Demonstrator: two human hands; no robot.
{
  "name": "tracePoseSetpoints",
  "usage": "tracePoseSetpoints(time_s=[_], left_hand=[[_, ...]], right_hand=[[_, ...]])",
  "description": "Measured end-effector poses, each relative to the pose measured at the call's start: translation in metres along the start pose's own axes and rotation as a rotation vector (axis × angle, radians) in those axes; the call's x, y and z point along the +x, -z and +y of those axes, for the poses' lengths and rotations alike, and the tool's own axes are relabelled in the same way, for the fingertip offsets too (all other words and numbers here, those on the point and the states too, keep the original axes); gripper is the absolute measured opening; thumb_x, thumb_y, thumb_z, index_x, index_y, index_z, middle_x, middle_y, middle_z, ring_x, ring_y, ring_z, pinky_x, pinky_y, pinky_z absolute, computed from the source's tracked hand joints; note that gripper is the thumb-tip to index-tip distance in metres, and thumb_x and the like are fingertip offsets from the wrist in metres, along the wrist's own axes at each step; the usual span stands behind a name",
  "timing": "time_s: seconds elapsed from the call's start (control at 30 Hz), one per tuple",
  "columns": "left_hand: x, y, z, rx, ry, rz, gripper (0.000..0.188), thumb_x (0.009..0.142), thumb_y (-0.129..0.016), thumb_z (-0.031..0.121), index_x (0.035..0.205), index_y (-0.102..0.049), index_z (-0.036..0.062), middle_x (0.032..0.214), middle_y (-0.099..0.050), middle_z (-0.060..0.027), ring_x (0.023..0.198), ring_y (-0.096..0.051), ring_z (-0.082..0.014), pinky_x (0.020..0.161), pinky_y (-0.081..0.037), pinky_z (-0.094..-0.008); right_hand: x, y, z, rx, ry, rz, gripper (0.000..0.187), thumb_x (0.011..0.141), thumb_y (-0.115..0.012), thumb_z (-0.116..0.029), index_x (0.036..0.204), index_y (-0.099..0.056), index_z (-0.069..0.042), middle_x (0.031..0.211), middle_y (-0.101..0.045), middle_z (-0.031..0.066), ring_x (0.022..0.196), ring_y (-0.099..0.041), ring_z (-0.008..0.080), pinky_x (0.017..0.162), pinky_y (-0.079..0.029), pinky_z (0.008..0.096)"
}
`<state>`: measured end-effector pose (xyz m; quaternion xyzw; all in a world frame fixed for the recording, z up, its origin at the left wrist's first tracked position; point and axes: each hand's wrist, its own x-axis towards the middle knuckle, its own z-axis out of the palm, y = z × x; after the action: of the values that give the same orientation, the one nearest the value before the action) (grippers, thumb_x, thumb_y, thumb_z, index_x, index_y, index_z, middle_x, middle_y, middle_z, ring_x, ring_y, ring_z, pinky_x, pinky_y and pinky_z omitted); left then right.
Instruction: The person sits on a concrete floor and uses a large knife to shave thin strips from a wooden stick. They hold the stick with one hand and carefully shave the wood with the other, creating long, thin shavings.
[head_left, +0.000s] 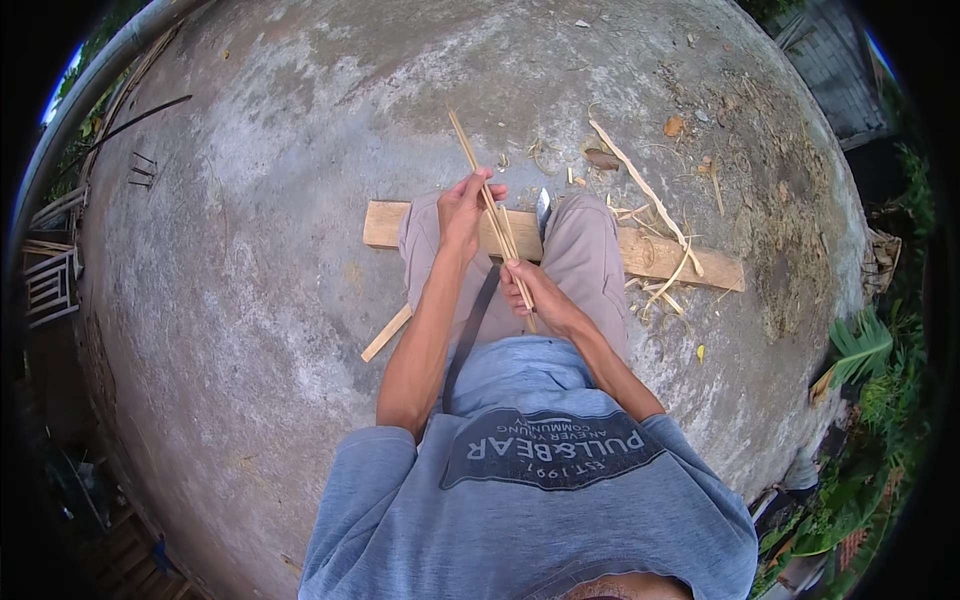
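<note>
Between my knees I hold a small bundle of thin, pale split sticks (pixel 504 232), bamboo-like in look. It slants from the far left toward my waist. My left hand (pixel 464 212) grips the bundle around its upper part, some fingers stretched past it. Closer to my body, my right hand (pixel 540 296) is closed around the lower part. Just right of the bundle, by my right knee, a knife blade (pixel 543 208) points away from me; its handle is hidden. A thick wooden plank (pixel 385 224) runs crosswise at my legs.
Curled shavings (pixel 660 285) and a long peeled strip (pixel 640 180) lie around the plank's right part. A flat wooden piece (pixel 386 334) sticks out left of my leg. Brown dry leaves (pixel 673 127) dot the concrete ground (pixel 250 250). Green plants (pixel 870 350) border the right.
</note>
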<state>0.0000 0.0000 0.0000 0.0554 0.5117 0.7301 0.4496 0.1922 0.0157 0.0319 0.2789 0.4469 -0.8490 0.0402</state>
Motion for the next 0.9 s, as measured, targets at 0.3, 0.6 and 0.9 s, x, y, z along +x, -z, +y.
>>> tracePoseSetpoints(time_s=[0.3, 0.6, 0.9], left_hand=[[-0.003, 0.001, -0.029, -0.343, 0.194, 0.063, 0.031, 0.097, -0.070, 0.023, 0.111, -0.066, -0.0044, 0.093, -0.071, -0.0158, 0.083, -0.069, -0.0242, 0.080, -0.058, -0.0344], [-0.005, -0.004, -0.001, -0.200, 0.011, 0.071, 0.036, 0.097, -0.070, 0.026, 0.113, -0.065, -0.0053, 0.094, -0.072, -0.0177, 0.084, -0.069, -0.0225, 0.080, -0.058, -0.0329], [-0.007, 0.000, 0.006, -0.109, -0.030, 0.090, 0.039, 0.097, -0.071, 0.028, 0.116, -0.065, -0.0058, 0.093, -0.073, -0.0179, 0.083, -0.070, -0.0220, 0.082, -0.058, -0.0329]], right_hand=[[0.003, 0.003, -0.004, -0.191, 0.247, 0.014, 0.042, 0.103, -0.046, -0.054, 0.091, -0.045, -0.014, 0.078, -0.036, -0.0056, 0.069, -0.036, 0.0064, 0.062, -0.033, 0.0237], [0.006, -0.005, 0.007, 0.036, 0.045, 0.022, 0.030, 0.109, -0.044, -0.038, 0.090, -0.043, -0.014, 0.076, -0.035, -0.0065, 0.062, -0.035, 0.0041, 0.051, -0.030, 0.0198], [0.002, -0.012, -0.002, 0.100, 0.015, -0.006, 0.034, 0.110, -0.042, -0.040, 0.088, -0.041, -0.014, 0.076, -0.034, -0.0063, 0.063, -0.035, 0.0042, 0.050, -0.030, 0.0193]])
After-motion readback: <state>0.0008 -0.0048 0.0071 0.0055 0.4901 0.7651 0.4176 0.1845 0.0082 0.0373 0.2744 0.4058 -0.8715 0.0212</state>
